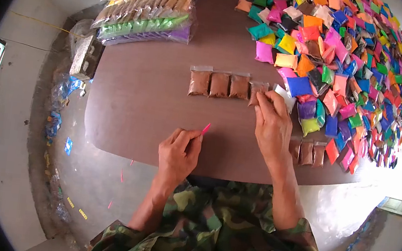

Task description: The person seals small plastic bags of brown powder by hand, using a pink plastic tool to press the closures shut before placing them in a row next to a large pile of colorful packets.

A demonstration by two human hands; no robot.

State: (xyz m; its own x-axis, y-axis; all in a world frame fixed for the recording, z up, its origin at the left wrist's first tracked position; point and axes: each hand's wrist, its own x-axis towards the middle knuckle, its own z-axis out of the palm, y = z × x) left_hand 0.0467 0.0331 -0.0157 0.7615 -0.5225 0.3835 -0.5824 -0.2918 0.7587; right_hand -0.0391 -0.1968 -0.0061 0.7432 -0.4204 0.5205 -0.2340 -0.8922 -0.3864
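My left hand (179, 155) is closed near the front of the table, pinching a thin bright pink strip (206, 128) between thumb and forefinger. Farther out, my right hand (273, 121) has its fingers closed on a small clear bag of brown material (258, 90). That bag is at the right end of a row of similar brown bags (219, 85) lying flat side by side. Their tops are clear plastic. A white packet (284, 96) lies just behind my right hand, partly hidden by it.
A big heap of small colourful packets (318, 49) covers the table's right side. More brown bags (313, 153) lie beside my right forearm. Large clear bags of sorted packets (147, 13) are at the back left of the brown table (135, 93). Pink strips (122, 175) lie on the floor.
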